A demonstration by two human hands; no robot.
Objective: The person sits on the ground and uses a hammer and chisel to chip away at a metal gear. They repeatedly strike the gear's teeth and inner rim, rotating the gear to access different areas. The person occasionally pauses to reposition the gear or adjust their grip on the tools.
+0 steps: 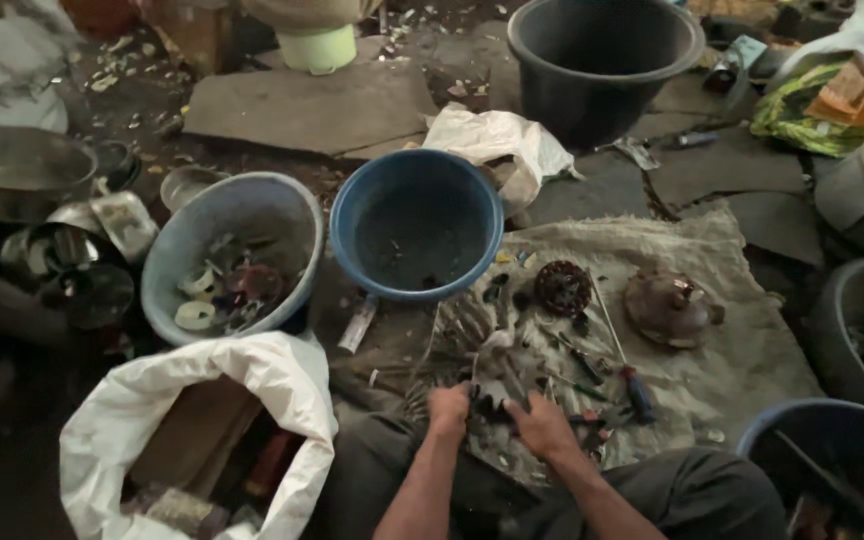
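Hands — left hand (449,405), right hand (542,425) — grip a blurry metal part (497,372), fingers curled, half hidden.

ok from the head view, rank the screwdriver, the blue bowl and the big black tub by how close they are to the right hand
1. Screwdriver, on the sacking just right of the right hand.
2. Blue bowl, ahead and slightly left.
3. Black tub, farthest, at the top.
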